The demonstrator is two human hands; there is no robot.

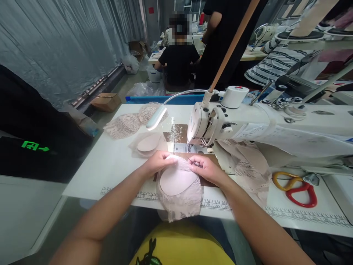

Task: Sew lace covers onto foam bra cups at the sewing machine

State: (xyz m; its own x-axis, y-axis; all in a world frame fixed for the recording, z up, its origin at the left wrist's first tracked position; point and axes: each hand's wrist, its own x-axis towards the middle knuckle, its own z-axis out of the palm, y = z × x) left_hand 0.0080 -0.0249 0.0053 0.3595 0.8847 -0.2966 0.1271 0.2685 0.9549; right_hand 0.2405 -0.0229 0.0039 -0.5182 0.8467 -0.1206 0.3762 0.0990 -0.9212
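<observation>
A pale pink lace bra cup with a smooth oval pad lies in front of the sewing machine, its lower end hanging over the table's front edge. My left hand pinches its upper left edge between thumb and fingers. At the upper right edge, my right hand is closed on the same lace. A thin dark pointed tool shows at my right fingers; its kind is too small to tell. The needle area sits just beyond my hands, lit by a lamp.
Another padded cup lies left of the needle plate, with lace pieces farther back. More pink fabric bunches under the machine arm. Scissors with yellow and red handles lie right. A printed ruler follows the front edge. People work beyond.
</observation>
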